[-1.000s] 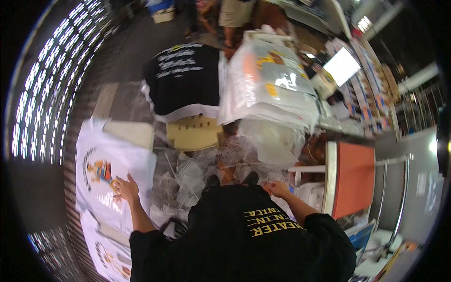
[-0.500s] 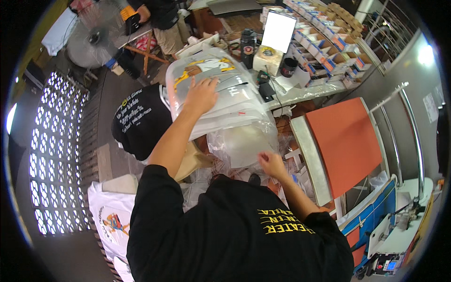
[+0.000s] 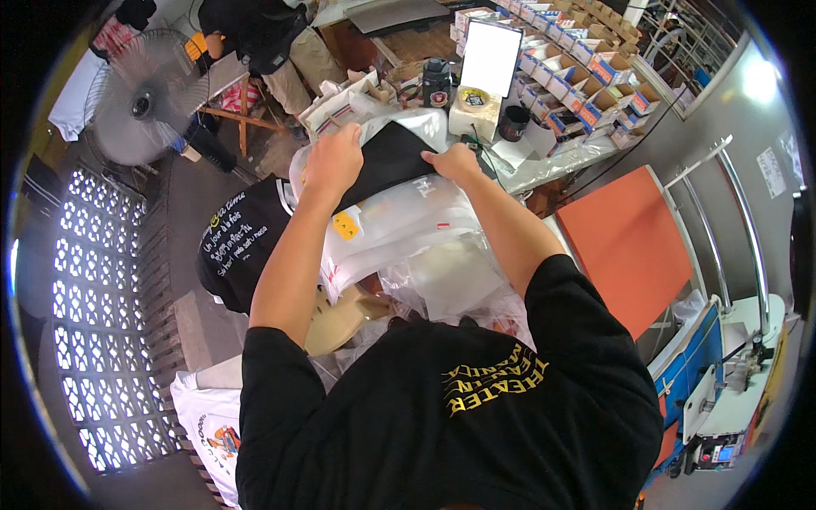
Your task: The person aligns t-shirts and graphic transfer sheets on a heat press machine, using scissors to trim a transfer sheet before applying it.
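Observation:
My left hand (image 3: 334, 157) has its fingers closed on the far edge of a black sheet or cloth (image 3: 387, 166) and pale film at the top of a stack of translucent printed sheets (image 3: 399, 217). My right hand (image 3: 455, 163) pinches the same black piece near its right end. Whether it is fabric or sheet I cannot tell. Left of the stack, a black shirt (image 3: 234, 255) with white lettering is spread on a support. A crumpled clear plastic covering (image 3: 442, 280) hangs below the stack, over my feet.
A fan (image 3: 143, 104) and a person (image 3: 272, 42) are at the back left. A bench behind holds a bottle (image 3: 436, 81), white screen (image 3: 487, 59), mug (image 3: 514, 123) and many small boxes (image 3: 578, 85). An orange-topped board (image 3: 625, 246) stands right; a white printed shirt (image 3: 204, 433) lies lower left.
My view has swung to the sheet stack. My left hand moved from the white shirt onto the stack, my right hand rose to it, and a black piece now shows lifted there.

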Tool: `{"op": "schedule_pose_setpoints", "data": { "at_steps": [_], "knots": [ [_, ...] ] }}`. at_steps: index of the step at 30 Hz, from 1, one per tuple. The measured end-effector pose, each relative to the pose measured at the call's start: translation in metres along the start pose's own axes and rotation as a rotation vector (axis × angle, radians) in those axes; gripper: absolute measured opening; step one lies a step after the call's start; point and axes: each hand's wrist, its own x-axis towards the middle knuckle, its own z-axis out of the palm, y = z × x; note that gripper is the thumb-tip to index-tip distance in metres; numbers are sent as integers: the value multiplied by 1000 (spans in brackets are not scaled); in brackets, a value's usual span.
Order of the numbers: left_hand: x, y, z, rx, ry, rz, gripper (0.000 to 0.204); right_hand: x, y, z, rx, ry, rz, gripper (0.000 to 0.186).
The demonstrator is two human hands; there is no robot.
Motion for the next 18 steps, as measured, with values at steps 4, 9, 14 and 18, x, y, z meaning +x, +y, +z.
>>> {"op": "schedule_pose_setpoints", "data": {
  "at_steps": [4, 9, 14, 18],
  "knots": [
    [2, -18, -1, -1, -11, 48, 24, 6, -7, -11, 561, -215, 26, 34],
    [-40, -30, -6, -195, -117, 249, 22, -127, 14, -103, 1542, -375, -93, 18],
    [-73, -19, 7, -159, -404, 396, 26, -243, 59, -167, 1691, -149, -251, 40],
    [-122, 36, 13, -610, -493, 431, 39, -304, 86, -161, 1687, 160, -321, 51]
  ]
}}
